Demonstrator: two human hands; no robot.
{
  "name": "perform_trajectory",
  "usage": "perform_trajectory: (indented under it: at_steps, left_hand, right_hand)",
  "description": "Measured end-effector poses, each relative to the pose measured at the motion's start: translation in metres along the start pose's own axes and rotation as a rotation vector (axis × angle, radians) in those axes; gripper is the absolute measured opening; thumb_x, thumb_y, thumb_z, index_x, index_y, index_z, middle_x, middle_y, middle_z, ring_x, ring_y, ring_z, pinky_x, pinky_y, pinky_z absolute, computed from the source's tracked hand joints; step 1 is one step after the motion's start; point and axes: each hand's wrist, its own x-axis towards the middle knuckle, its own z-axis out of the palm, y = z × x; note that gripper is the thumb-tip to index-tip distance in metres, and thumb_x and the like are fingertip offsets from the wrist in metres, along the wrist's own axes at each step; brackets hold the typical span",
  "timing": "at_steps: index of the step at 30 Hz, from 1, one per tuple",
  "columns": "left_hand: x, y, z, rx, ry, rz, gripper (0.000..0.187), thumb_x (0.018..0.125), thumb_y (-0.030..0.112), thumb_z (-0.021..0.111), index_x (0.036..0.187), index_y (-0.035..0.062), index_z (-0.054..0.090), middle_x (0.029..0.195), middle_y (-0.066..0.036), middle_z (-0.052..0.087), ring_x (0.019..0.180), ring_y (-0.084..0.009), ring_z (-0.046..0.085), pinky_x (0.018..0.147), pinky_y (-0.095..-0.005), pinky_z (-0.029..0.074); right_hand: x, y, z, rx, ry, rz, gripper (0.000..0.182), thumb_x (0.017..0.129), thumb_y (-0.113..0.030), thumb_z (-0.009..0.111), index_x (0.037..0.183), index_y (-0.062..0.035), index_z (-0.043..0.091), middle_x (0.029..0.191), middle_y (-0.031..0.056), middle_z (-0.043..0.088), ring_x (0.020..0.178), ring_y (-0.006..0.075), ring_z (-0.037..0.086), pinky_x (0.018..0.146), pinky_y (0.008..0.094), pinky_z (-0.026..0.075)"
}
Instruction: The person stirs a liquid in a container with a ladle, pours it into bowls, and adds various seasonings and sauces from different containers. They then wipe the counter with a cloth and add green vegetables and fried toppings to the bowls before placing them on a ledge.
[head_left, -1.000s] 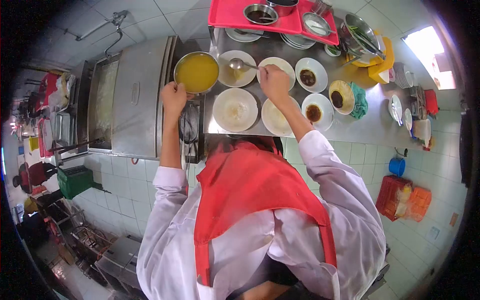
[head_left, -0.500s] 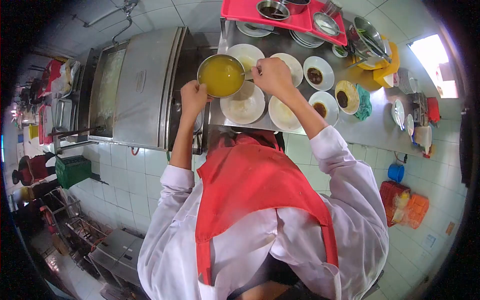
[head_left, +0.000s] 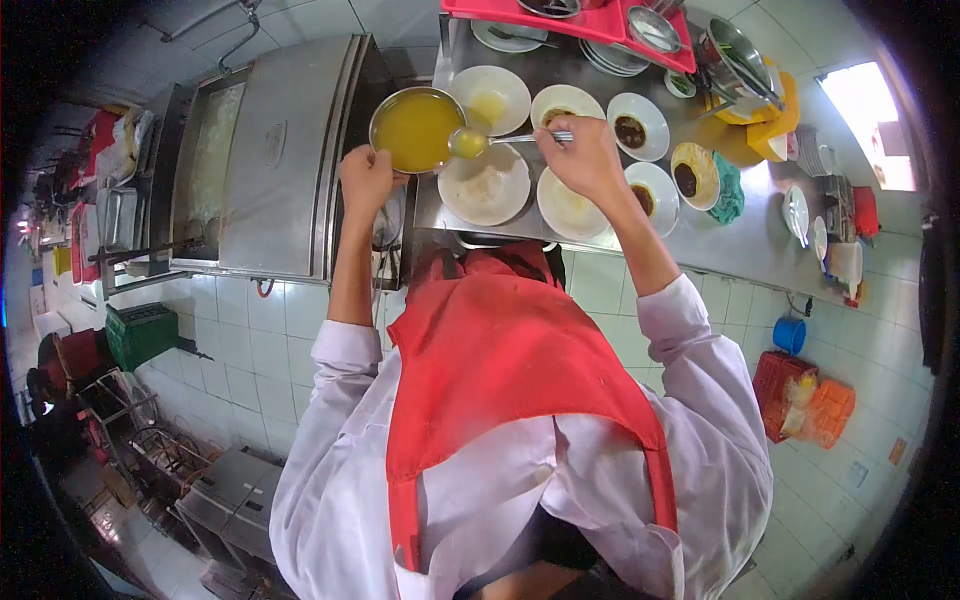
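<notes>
Left hand (head_left: 366,180) grips the handle of a round steel saucepan (head_left: 416,130) of yellow broth held above the brushed steel counter (head_left: 740,245), while right hand (head_left: 585,157) clasps a metal ladle (head_left: 470,142) brimming with broth over a shallow white ceramic plate (head_left: 486,186); no writing is readable.

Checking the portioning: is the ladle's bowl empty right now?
No, the ladle in the right hand is full of the same yellow liquid as the pot held by the left hand.
</notes>
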Motion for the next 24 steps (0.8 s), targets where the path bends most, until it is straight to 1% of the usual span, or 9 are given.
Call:
perform_trajectory:
  at_steps: [2, 3, 7, 12, 14, 17, 18, 20, 24]
  left_hand:
    - [0.000, 0.001, -0.005, 0.062, -0.010, 0.014, 0.022, 0.089, 0.006, 0.049, 0.072, -0.0072, 0.050, 0.069, -0.018, 0.061, 0.061, -0.0291, 0.068, 0.052, -0.0367, 0.058]
    - [-0.001, 0.002, -0.006, 0.063, -0.012, 0.011, 0.022, 0.089, 0.006, 0.049, 0.072, -0.0072, 0.050, 0.069, -0.018, 0.061, 0.061, -0.0291, 0.068, 0.052, -0.0367, 0.058]
    - [-0.003, 0.009, -0.006, -0.024, -0.008, 0.018, 0.021, 0.088, 0.006, 0.048, 0.074, -0.0091, 0.053, 0.069, -0.021, 0.063, 0.060, -0.0278, 0.068, 0.051, -0.0345, 0.058]
    - [0.002, 0.005, -0.007, -0.030, 0.015, 0.022, 0.023, 0.087, 0.006, 0.047, 0.071, -0.0101, 0.055, 0.068, -0.022, 0.064, 0.059, -0.0256, 0.068, 0.050, -0.0324, 0.057]
    - [0.006, 0.002, -0.007, 0.014, 0.012, 0.058, 0.024, 0.087, 0.007, 0.048, 0.072, -0.0105, 0.056, 0.068, -0.021, 0.065, 0.059, -0.0256, 0.069, 0.050, -0.0323, 0.057]
    - [0.006, 0.006, -0.002, 0.054, -0.013, 0.073, 0.023, 0.086, 0.005, 0.048, 0.071, -0.0099, 0.055, 0.068, -0.019, 0.064, 0.059, -0.0254, 0.069, 0.049, -0.0320, 0.056]
    - [0.006, 0.009, 0.001, 0.057, -0.017, 0.075, 0.023, 0.086, 0.005, 0.048, 0.071, -0.0099, 0.055, 0.068, -0.019, 0.064, 0.059, -0.0254, 0.069, 0.049, -0.0320, 0.056]
    - [0.000, 0.019, 0.008, 0.032, -0.031, 0.074, 0.022, 0.086, 0.005, 0.049, 0.069, -0.0095, 0.053, 0.065, -0.019, 0.063, 0.059, -0.0255, 0.069, 0.049, -0.0319, 0.056]
    - [0.002, 0.016, 0.022, 0.151, -0.113, 0.110, 0.021, 0.089, 0.006, 0.047, 0.076, -0.0094, 0.053, 0.072, -0.020, 0.064, 0.060, -0.0264, 0.068, 0.052, -0.0338, 0.057]
  right_hand:
    - [-0.012, -0.008, -0.007, 0.046, 0.071, -0.060, 0.021, 0.081, -0.020, 0.067, 0.082, 0.0009, 0.068, 0.070, 0.0163, 0.065, 0.057, 0.0249, 0.064, 0.055, 0.0320, 0.048]
    - [-0.018, -0.010, -0.011, 0.090, 0.145, -0.124, 0.018, 0.082, -0.017, 0.067, 0.081, 0.0009, 0.068, 0.071, 0.0146, 0.065, 0.054, 0.0220, 0.062, 0.053, 0.0297, 0.046]
    - [-0.042, -0.016, -0.019, 0.100, 0.237, -0.208, 0.012, 0.082, -0.013, 0.067, 0.081, -0.0011, 0.065, 0.072, 0.0142, 0.062, 0.055, 0.0241, 0.060, 0.051, 0.0321, 0.047]
    - [-0.073, 0.002, 0.011, 0.156, 0.476, -0.285, 0.005, 0.081, -0.003, 0.068, 0.080, -0.0011, 0.063, 0.069, 0.0090, 0.058, 0.051, 0.0181, 0.054, 0.045, 0.0262, 0.042]
    - [-0.085, 0.015, 0.033, 0.154, 0.405, -0.209, 0.008, 0.082, -0.008, 0.067, 0.081, -0.0017, 0.064, 0.071, 0.0101, 0.059, 0.054, 0.0206, 0.057, 0.045, 0.0313, 0.043]
    - [-0.092, 0.027, 0.058, 0.110, 0.257, 0.088, 0.020, 0.084, -0.021, 0.065, 0.080, -0.0015, 0.066, 0.074, 0.0165, 0.064, 0.059, 0.0309, 0.061, 0.054, 0.0388, 0.046]
    - [-0.091, 0.032, 0.058, 0.111, 0.260, 0.091, 0.020, 0.084, -0.021, 0.065, 0.080, -0.0015, 0.066, 0.074, 0.0165, 0.064, 0.059, 0.0309, 0.061, 0.054, 0.0388, 0.046]
    - [-0.083, 0.028, 0.042, 0.133, 0.153, 0.353, 0.022, 0.083, -0.022, 0.065, 0.078, -0.0003, 0.066, 0.075, 0.0181, 0.064, 0.061, 0.0313, 0.062, 0.057, 0.0381, 0.047]
    - [-0.058, 0.022, 0.011, 0.107, 0.274, 0.212, 0.024, 0.083, -0.024, 0.064, 0.079, -0.0002, 0.066, 0.075, 0.0184, 0.065, 0.063, 0.0318, 0.063, 0.059, 0.0402, 0.048]
